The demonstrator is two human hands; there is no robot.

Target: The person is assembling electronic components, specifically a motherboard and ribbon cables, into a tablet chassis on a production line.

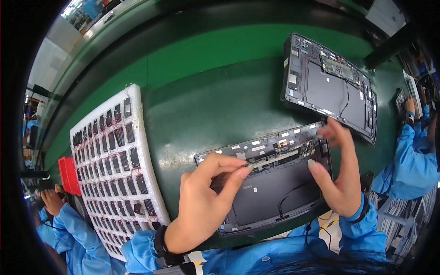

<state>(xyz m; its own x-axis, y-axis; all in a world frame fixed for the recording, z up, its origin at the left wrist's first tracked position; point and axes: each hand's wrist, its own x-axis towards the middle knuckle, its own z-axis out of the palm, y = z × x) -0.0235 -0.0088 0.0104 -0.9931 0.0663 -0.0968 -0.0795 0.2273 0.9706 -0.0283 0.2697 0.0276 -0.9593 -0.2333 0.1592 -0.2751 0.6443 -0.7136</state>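
Note:
A dark grey device housing, like the shell of a laptop or tablet, lies open in front of me. A narrow circuit board runs along its upper part. My left hand pinches the board's left end between thumb and forefinger. At the other end my right hand is held with thumb and fingers apart over the housing's right side. Its fingers are slightly blurred, and nothing shows between them. A thin black cable curves across the housing's lower part.
More open housings are stacked at the far right on the green bench. A white foam tray of small black parts with thin wires stands left, beside a red bin. Co-workers' blue sleeves show at both sides.

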